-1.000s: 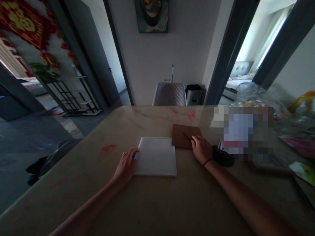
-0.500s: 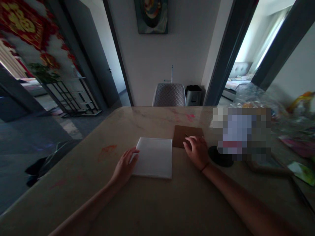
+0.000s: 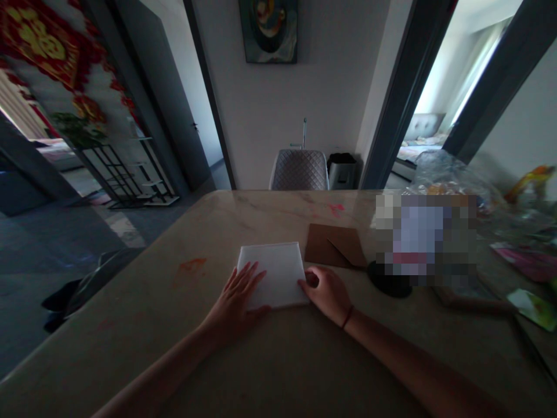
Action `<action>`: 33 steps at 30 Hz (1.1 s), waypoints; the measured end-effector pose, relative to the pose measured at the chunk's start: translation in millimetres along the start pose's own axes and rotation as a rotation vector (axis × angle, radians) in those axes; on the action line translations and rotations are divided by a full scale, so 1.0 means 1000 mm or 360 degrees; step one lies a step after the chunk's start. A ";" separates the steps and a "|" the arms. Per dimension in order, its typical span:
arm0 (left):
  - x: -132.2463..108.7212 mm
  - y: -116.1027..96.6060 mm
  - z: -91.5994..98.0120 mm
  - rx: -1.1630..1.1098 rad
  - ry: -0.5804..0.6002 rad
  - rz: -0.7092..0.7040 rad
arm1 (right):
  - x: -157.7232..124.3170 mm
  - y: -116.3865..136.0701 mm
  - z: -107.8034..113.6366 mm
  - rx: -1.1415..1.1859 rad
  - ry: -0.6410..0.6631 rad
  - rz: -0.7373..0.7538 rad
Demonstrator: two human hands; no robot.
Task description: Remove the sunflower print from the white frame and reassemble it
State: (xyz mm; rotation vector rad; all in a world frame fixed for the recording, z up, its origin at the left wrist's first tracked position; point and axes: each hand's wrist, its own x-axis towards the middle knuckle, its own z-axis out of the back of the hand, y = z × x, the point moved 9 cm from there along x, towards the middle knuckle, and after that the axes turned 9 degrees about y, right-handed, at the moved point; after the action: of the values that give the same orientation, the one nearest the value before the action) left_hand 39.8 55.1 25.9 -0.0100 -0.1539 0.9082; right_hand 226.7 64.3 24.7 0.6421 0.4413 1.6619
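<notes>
In front of me on the table (image 3: pixel 152 325) lies a flat white square panel (image 3: pixel 278 267), like a small blank canvas. My left hand (image 3: pixel 237 299) rests flat over its left side, fingers spread, with the thumb along the near edge. My right hand (image 3: pixel 326 293) has thumb and fingers curled together at the panel's right edge, pinching it. Beyond the right hand is a brown square board (image 3: pixel 319 238) with a thin dark stick (image 3: pixel 337 248) lying slantwise on it; the stick's kind is unclear.
A black round base (image 3: pixel 389 281) stands right of the board, below a blurred-out patch. Clear plastic wrapping (image 3: pixel 452 174) and a dark-framed flat item (image 3: pixel 474 302) crowd the right side. Orange stains (image 3: pixel 191 266) mark the table at left. A quilted chair (image 3: pixel 300 169) stands beyond the far edge.
My right hand has come back from the brown board to the panel's right edge, uncovering the stick. My left hand has slid onto the panel, which has turned slightly.
</notes>
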 end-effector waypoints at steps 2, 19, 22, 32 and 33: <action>0.001 -0.007 -0.005 0.0016 0.0106 -0.0099 | 0.001 0.001 -0.001 0.0045 -0.0023 0.0050; 0.002 -0.027 -0.006 0.0098 0.0116 -0.0039 | 0.011 -0.026 -0.010 0.1267 0.0066 -0.0179; 0.002 -0.033 -0.003 0.0048 0.0098 -0.0062 | 0.011 -0.017 -0.012 0.1745 0.0164 -0.0162; 0.001 -0.034 0.000 -0.0114 0.0093 -0.0075 | 0.007 -0.008 -0.018 0.1933 0.0315 -0.0164; 0.002 -0.033 -0.001 -0.0125 0.0092 -0.0072 | 0.007 -0.009 -0.016 0.1838 0.0291 -0.0157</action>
State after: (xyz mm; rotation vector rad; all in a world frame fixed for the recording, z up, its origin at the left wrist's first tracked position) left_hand 66.6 36.3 27.8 -0.1051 -0.1356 0.8553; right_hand 222.7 73.7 8.5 1.2602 1.5795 1.2576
